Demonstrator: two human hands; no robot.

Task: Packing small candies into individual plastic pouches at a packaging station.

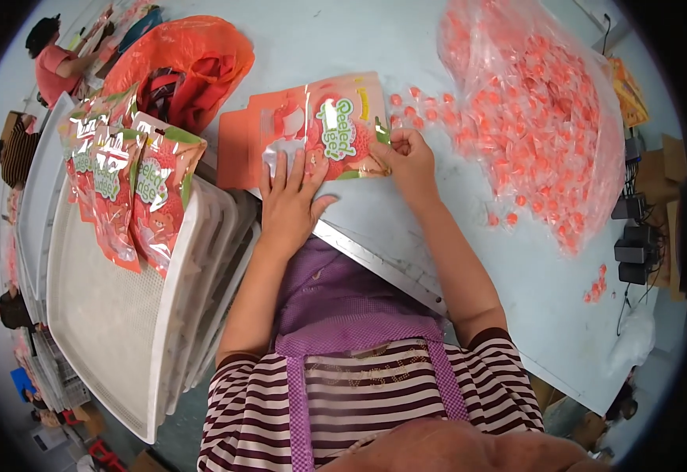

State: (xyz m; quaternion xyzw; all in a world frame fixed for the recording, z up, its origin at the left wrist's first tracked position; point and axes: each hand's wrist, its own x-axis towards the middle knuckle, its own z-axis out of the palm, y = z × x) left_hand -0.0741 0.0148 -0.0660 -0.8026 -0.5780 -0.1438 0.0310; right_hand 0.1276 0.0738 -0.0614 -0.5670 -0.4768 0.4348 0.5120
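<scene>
A glossy pink-and-red candy pouch lies on the table in front of me, with green corners and a fruit print. A plain orange-red piece sticks out at its left; whether it is a second pouch I cannot tell. My left hand rests flat on the pouch's lower left part, fingers spread. At its right end, my right hand pinches the edge between thumb and fingers. Small wrapped red candies lie scattered just beyond my right hand.
A big see-through bag spills wrapped candies on the right. Filled pouches lie on stacked white trays at left. Behind them sits an orange plastic bag. Black adapters line the right edge. Another person works at far left.
</scene>
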